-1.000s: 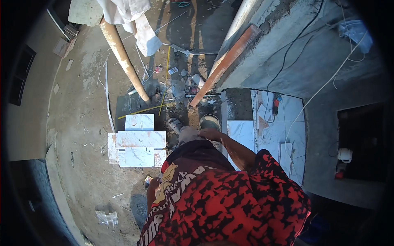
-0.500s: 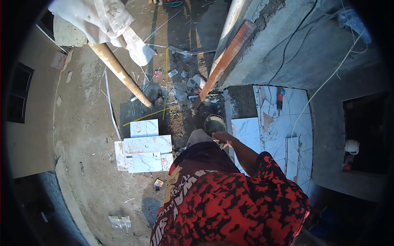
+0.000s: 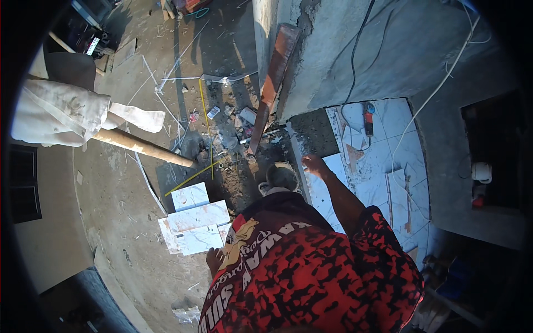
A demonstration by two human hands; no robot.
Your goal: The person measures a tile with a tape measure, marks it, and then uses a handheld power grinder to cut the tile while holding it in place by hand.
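Note:
My right hand (image 3: 315, 165) is held out over the near corner of a white marbled tile (image 3: 326, 191), right of a bucket (image 3: 281, 165). Its fingers are bent, and I see nothing carried in them, though small details are unclear. Grey material shows inside the bucket, which stands in front of my body. Low on the left, my left hand (image 3: 214, 258) comes out from beside my shirt, fingers apart and holding nothing visible. It is close to the lower edge of a group of loose white marbled tiles (image 3: 199, 217), some overlapping.
A reddish-brown plank (image 3: 273, 83) leans by the wall corner. A bamboo pole (image 3: 144, 145) with white cloth (image 3: 66, 114) slants in at left. A power tool (image 3: 368, 119) lies on laid tiles at right. A yellow strip (image 3: 206, 127) and debris litter the ground; a cable (image 3: 438, 91) hangs at right.
My right hand has left the bucket's rim and moved out to the right and forward. My left hand has come into sight beside the loose tiles. The whole view has turned.

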